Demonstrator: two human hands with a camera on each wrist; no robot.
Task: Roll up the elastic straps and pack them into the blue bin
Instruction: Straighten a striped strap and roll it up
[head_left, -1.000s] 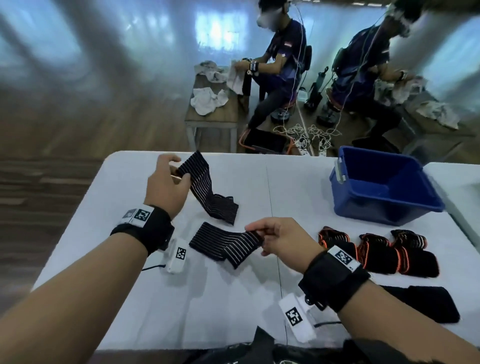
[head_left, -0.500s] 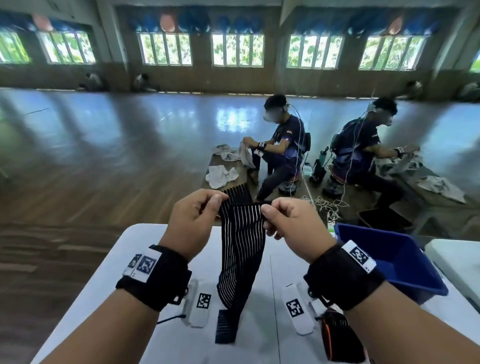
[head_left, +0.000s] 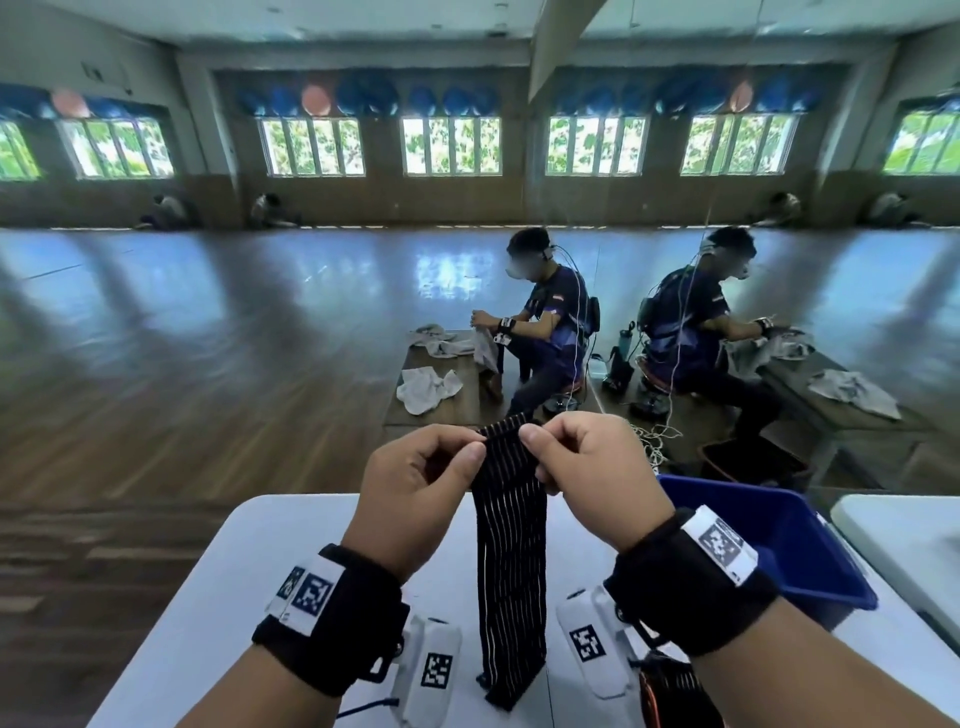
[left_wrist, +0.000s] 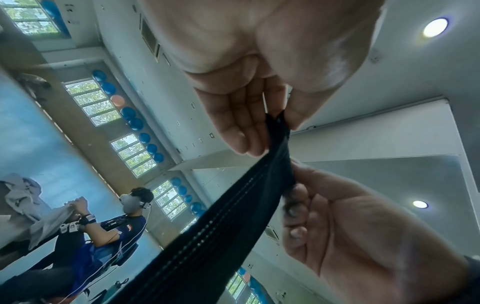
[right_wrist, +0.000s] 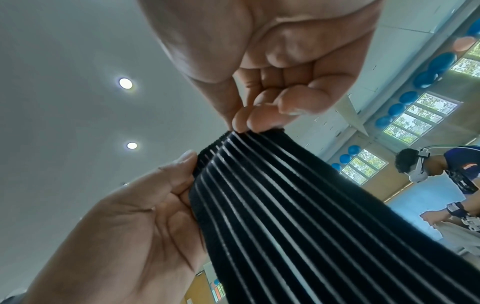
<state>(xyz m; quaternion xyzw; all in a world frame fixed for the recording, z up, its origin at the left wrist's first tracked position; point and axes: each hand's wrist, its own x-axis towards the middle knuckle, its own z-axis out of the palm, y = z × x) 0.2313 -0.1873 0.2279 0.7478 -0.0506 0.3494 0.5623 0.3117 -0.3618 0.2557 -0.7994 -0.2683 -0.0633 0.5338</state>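
Observation:
A black elastic strap (head_left: 511, 561) with thin white stripes hangs unrolled from my two hands, and its lower end reaches the white table (head_left: 249, 597). My left hand (head_left: 475, 451) pinches the strap's top left corner between thumb and fingers. My right hand (head_left: 531, 440) pinches the top right corner. In the left wrist view the strap (left_wrist: 226, 222) runs edge-on from the pinch, and in the right wrist view its striped face (right_wrist: 298, 205) fills the middle. The blue bin (head_left: 769, 540) stands on the table right of my right wrist. A rolled strap with an orange edge (head_left: 670, 691) shows below that wrist.
The table's far edge lies just beyond my hands, with wooden floor past it. A second white table (head_left: 904, 545) stands to the right of the bin. Two seated people work at low tables with white cloths (head_left: 428, 389) further back.
The strap has gone from lying on the table to hanging in the air with both hands pinching its top edge. The view has tilted up, so less of the table shows.

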